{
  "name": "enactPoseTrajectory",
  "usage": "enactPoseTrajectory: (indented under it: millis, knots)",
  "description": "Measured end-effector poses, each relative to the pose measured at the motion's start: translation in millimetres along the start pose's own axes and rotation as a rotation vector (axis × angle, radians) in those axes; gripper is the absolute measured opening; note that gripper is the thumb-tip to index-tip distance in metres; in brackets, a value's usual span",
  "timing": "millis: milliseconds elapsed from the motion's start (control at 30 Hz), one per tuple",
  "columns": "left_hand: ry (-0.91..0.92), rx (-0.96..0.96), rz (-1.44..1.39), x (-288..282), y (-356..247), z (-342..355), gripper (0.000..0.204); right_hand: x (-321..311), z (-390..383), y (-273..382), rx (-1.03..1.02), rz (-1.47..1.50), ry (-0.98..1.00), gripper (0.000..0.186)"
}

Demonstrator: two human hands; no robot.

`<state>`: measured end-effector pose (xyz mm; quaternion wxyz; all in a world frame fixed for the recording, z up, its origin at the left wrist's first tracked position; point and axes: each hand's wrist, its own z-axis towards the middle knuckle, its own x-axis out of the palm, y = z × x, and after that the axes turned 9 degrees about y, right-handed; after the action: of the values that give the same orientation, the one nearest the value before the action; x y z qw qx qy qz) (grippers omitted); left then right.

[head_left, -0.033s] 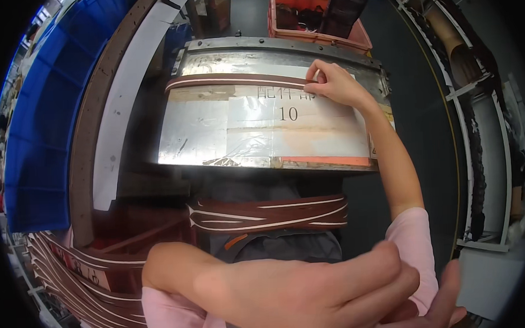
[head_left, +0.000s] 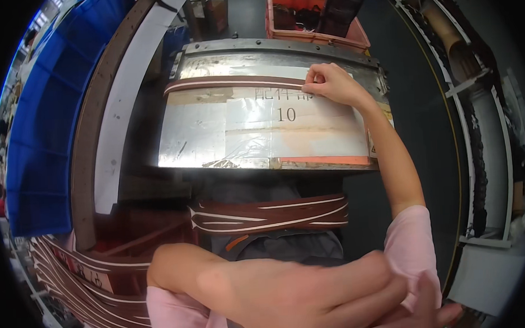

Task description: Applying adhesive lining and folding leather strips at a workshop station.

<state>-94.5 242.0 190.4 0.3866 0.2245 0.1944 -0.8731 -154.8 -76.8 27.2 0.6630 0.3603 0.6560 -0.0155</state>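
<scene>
A brown strip with a white line (head_left: 235,82) lies across the far part of the metal work surface (head_left: 185,141), running left from my right hand. My right hand (head_left: 332,83) pinches the strip's right end between thumb and fingers. Close to the camera, my left hand (head_left: 332,296) is large and blurred at the bottom, its fingers bent toward the right. Whether it holds anything is hidden. Between the surface and my left forearm, a bundle of the same brown strips (head_left: 270,215) lies across my lap.
More striped strips (head_left: 98,297) hang at the lower left, beside a dark red crate (head_left: 142,228). Blue bins (head_left: 40,168) line the left. An orange crate (head_left: 321,37) with dark items stands beyond the surface. A white-framed rack (head_left: 459,114) runs along the right.
My left hand has shifted slightly, and its fingers are more blurred. My right hand keeps its pinch on the strip in nearly the same place.
</scene>
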Motion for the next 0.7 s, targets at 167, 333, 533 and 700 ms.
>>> enactPoseTrajectory:
  millis: [167,333,533,700]
  knots:
    - [-0.243,-0.060,-0.295,-26.4,-9.9,-54.9,0.031,-7.3,-26.4,2.0,0.054,0.198,0.046,0.031]
    - [-0.204,-0.384,-0.027,2.6,81.9,-80.3,0.067,-20.3,-66.0,31.3,-0.066,0.493,0.271,0.022]
    - [0.456,-0.530,0.122,67.0,146.2,-120.1,0.089,-15.5,-240.7,61.8,-0.549,1.194,-0.001,0.020]
    - [0.355,-0.574,0.685,78.3,208.4,-127.1,0.070,15.1,-315.6,31.9,-0.275,0.777,0.509,0.022]
